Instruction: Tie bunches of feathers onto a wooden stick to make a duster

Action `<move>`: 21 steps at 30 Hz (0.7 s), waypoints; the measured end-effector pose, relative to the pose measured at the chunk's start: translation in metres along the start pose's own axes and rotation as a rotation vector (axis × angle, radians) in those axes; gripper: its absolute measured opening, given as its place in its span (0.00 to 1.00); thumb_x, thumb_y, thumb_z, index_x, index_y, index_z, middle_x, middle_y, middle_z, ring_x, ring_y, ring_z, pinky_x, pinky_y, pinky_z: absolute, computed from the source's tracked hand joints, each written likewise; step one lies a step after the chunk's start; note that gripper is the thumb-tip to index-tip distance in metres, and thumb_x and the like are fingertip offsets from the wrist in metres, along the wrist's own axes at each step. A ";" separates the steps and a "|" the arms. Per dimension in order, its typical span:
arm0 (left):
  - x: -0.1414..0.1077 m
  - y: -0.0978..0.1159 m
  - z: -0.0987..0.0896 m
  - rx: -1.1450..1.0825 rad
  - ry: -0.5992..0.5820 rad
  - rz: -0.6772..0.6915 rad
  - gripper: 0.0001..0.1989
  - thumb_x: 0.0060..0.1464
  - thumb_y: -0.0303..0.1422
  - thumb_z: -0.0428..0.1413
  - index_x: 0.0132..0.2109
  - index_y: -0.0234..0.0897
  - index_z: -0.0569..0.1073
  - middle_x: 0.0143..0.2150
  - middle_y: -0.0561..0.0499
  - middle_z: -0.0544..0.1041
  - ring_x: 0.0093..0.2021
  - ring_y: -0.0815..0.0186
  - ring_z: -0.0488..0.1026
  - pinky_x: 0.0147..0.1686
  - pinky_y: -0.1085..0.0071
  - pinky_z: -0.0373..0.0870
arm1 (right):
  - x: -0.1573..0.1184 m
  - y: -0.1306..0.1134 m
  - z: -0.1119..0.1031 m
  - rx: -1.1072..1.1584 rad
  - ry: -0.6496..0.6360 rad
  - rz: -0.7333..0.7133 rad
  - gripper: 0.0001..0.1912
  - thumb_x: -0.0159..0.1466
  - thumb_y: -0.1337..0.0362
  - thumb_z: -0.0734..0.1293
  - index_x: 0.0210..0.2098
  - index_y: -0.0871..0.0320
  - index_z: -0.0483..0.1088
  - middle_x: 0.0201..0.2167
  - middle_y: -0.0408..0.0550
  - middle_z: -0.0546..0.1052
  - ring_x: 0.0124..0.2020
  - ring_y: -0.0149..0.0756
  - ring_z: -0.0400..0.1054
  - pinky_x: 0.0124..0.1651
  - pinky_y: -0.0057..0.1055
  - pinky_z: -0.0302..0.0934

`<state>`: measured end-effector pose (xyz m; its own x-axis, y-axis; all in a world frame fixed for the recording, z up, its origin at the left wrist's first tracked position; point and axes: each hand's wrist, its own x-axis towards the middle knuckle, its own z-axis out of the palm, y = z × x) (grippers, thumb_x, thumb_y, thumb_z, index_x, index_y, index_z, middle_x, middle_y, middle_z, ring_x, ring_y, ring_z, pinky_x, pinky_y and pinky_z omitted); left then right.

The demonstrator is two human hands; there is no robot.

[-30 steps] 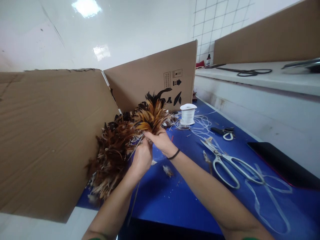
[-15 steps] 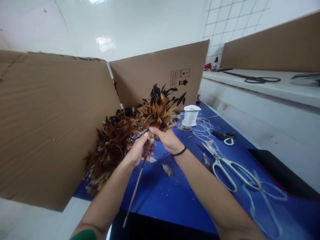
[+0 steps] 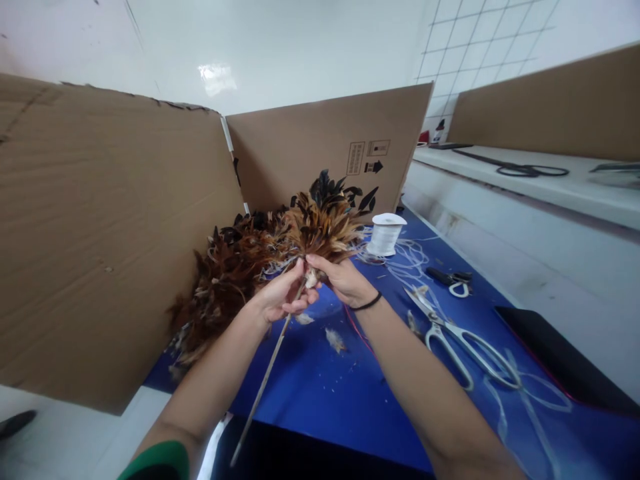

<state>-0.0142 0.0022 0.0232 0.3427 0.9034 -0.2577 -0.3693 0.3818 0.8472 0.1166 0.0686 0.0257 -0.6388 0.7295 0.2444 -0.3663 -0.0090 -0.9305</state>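
The feather bundle (image 3: 325,223) is held above the blue worktop (image 3: 320,387), dark tips uppermost, with a thin stick (image 3: 267,377) slanting down from its base past the near edge. The left hand (image 3: 281,295) maintains a closed grip on the thin stick at the base, while the right hand (image 3: 346,281) pinches the base opposite. A feather pile (image 3: 220,283) lies to the left against the cardboard panel (image 3: 115,233); a white spool (image 3: 386,237) stands to the right, with scissors (image 3: 437,321) nearer.

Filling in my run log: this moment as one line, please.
left hand: holding thin stick | right hand: gripping feather bunch | on blue table: white spool, silver scissors
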 end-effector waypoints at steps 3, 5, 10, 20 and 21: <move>0.000 0.002 0.000 -0.117 -0.058 -0.011 0.35 0.57 0.56 0.36 0.35 0.27 0.71 0.24 0.46 0.72 0.11 0.80 0.53 0.06 0.84 0.41 | 0.001 0.002 -0.003 0.008 -0.019 -0.013 0.15 0.53 0.55 0.70 0.24 0.61 0.69 0.17 0.42 0.72 0.18 0.27 0.64 0.19 0.24 0.56; 0.000 0.002 0.001 -0.176 -0.088 0.004 0.36 0.57 0.55 0.34 0.36 0.26 0.72 0.28 0.42 0.74 0.12 0.80 0.54 0.06 0.85 0.38 | 0.001 0.003 -0.005 0.000 -0.023 -0.017 0.14 0.53 0.55 0.70 0.26 0.61 0.71 0.18 0.42 0.72 0.19 0.27 0.64 0.19 0.24 0.57; 0.005 -0.001 0.003 -0.242 -0.101 0.013 0.33 0.59 0.53 0.35 0.37 0.27 0.72 0.28 0.43 0.73 0.12 0.82 0.49 0.06 0.86 0.37 | 0.004 0.006 -0.009 -0.002 0.049 -0.007 0.11 0.51 0.57 0.72 0.28 0.59 0.73 0.22 0.42 0.74 0.21 0.26 0.64 0.23 0.24 0.59; 0.006 -0.006 0.003 -0.251 -0.232 0.070 0.28 0.54 0.56 0.41 0.33 0.33 0.67 0.23 0.54 0.62 0.13 0.81 0.49 0.06 0.87 0.39 | 0.003 0.003 -0.006 0.043 0.027 -0.034 0.11 0.47 0.60 0.74 0.26 0.58 0.71 0.26 0.41 0.74 0.28 0.28 0.65 0.33 0.26 0.62; 0.006 -0.006 0.002 -0.238 -0.228 0.068 0.29 0.54 0.56 0.41 0.34 0.33 0.68 0.22 0.54 0.61 0.13 0.81 0.49 0.06 0.87 0.38 | 0.003 0.003 -0.006 0.043 0.024 -0.024 0.12 0.47 0.59 0.74 0.26 0.58 0.71 0.25 0.41 0.73 0.26 0.27 0.63 0.30 0.25 0.61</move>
<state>-0.0079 0.0043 0.0176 0.4846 0.8718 -0.0714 -0.5799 0.3813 0.7199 0.1182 0.0747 0.0222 -0.6134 0.7460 0.2592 -0.4103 -0.0206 -0.9117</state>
